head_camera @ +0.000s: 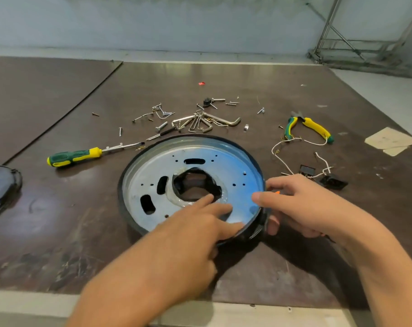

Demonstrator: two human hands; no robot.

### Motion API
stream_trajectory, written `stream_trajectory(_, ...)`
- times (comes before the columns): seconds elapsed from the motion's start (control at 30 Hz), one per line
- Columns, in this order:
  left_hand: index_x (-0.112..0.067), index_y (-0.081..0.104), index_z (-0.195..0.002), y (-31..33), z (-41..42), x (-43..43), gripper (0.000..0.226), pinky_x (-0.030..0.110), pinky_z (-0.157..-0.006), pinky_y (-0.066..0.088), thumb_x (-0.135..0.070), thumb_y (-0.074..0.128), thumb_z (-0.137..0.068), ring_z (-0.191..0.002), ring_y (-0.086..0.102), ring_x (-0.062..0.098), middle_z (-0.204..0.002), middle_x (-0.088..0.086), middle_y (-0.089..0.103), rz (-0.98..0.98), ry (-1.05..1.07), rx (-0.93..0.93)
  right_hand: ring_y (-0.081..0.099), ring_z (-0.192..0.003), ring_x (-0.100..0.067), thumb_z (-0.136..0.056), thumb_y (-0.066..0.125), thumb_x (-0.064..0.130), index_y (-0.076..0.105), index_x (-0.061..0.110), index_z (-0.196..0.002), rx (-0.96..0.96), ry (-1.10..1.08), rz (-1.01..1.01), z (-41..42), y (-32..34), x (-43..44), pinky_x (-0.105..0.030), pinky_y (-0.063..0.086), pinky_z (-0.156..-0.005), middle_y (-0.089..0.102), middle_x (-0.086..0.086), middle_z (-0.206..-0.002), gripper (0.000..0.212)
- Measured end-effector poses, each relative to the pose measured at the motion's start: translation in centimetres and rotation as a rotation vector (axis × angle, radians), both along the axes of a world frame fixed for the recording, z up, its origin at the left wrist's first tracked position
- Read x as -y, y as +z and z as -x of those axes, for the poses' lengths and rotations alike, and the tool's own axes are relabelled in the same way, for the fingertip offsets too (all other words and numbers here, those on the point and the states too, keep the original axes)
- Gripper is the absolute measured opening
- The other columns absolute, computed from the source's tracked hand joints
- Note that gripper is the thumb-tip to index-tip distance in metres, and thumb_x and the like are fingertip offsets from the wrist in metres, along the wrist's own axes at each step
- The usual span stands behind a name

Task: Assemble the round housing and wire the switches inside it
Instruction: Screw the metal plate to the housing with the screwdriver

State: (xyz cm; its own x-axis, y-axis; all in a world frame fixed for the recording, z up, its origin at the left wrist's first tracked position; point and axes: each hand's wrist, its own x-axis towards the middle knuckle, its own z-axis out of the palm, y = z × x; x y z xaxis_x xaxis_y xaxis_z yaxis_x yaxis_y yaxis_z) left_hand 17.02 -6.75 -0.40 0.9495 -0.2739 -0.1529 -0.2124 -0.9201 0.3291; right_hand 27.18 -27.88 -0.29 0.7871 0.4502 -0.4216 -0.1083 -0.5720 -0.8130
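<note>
Head view: round housing [153, 151] lies flat on the bench [58, 220], toward its front edge. Left hand [191, 234], fingers straight, presses the metal plate beside the centre hole; right hand [301, 206] grips the right rim, thumb inside, fingers curled under. Screwdriver [75, 156] left, hex keys [200, 122] near far rim, switches [327, 179] just beside right hand

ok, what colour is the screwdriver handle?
The screwdriver handle is dark green with yellow; head view, left of the round housing.
</note>
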Motion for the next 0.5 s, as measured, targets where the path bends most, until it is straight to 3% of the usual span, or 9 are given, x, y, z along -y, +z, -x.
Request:
stream_trajectory(0.1, -0.066, 0.044, -0.127, 0.3, 1.8, -2.9, 0.048, 0.026, -0.117, 0.022, -0.036, 0.062, -0.095, -0.148, 0.013, 0.001, -0.157, -0.033, 0.014, 0.214, 0.033, -0.253, 0.028, -0.035, -0.012, -0.077, 0.066, 0.066, 0.071, 0.028, -0.097, 0.004, -0.090, -0.054, 0.0, 0.3, 0.6, -0.017, 0.023, -0.038, 0.074, -0.013, -0.075, 0.044)
stream_trajectory(0.17, -0.065, 0.055, -0.114, 1.8, 1.6, -3.5, 0.029, 0.020, -0.109, 0.030, -0.056, 0.063, -0.087, -0.140, 0.020, -0.013, -0.146, -0.048, 0.017, 0.134, -0.059, -0.250, 0.030, -0.035, -0.011, -0.080, 0.066, 0.063, 0.065, 0.029, -0.106, 0.064, -0.175, -0.061, -0.2, 0.0, 0.4, -0.018, 0.025, -0.038, 0.072, -0.004, -0.066, 0.043)
stream_trajectory(0.27, -0.054, 0.050, -0.126, 3.5, 1.7, -1.8, 0.058, 0.011, -0.102, 0.026, -0.081, 0.048, -0.075, -0.132, 0.022, -0.018, -0.142, -0.045, 0.020, 0.066, -0.081, -0.083, 0.037, -0.032, -0.008, -0.092, 0.063, 0.053, 0.061, 0.028, -0.106, 0.093, -0.175, -0.047, -0.3, -0.7, 0.1, -0.019, 0.027, -0.036, 0.059, 0.007, -0.047, 0.029)
stream_trajectory(0.33, -0.047, 0.041, -0.138, 2.8, 1.3, 0.4, 0.071, 0.016, -0.107, 0.024, -0.081, 0.040, -0.076, -0.135, 0.025, -0.008, -0.145, -0.034, 0.027, 0.070, -0.037, 0.071, 0.034, -0.033, -0.010, -0.096, 0.060, 0.046, 0.062, 0.022, -0.098, 0.066, -0.159, -0.072, -0.3, -0.8, 0.0, -0.019, 0.026, -0.037, 0.057, 0.009, -0.046, 0.025)
stream_trajectory(0.5, -0.036, 0.040, -0.139, 0.8, 1.0, 4.1, 0.060, 0.034, -0.121, 0.014, -0.064, 0.018, -0.090, -0.138, 0.025, 0.004, -0.143, -0.015, 0.036, -0.034, 0.020, 0.228, 0.030, -0.035, -0.013, -0.099, 0.058, 0.037, 0.065, 0.015, -0.090, 0.072, -0.127, -0.124, 0.2, -0.6, -0.4, -0.018, 0.026, -0.037, 0.060, 0.004, -0.048, 0.025)
